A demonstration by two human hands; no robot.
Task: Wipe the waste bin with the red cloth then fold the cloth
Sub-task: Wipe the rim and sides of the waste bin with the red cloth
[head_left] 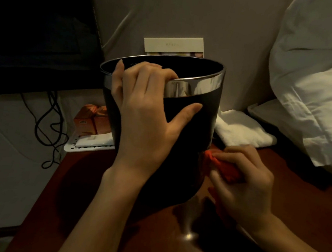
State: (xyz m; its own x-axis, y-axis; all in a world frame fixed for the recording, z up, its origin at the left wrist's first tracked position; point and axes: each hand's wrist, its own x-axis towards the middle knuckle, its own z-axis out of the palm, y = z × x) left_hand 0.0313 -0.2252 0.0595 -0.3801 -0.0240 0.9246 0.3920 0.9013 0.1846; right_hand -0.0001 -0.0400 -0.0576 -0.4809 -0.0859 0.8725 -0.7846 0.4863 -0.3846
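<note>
Near the bench's [88, 179] far edge stands the waste bin [192, 116]; the left hand [148, 112] grasps its rim, the right hand [242, 182] clutches the red cloth [227, 169] against its lower wall. Wiping seems underway; next, sweep upward, steadying the bin.

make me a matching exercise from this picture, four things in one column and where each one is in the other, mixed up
Things:
1. black waste bin with a chrome rim band
2. crumpled red cloth
3. orange cardboard box
4. folded white towel

Places:
A. behind the bin, on its left
B. gripped in the right hand at the bin's lower side
C. by the white pillow, right of the bin
D. on the dark red-brown table, left hand hooked over its rim

Pairs: 1-D, 2-B, 3-A, 4-C
</note>
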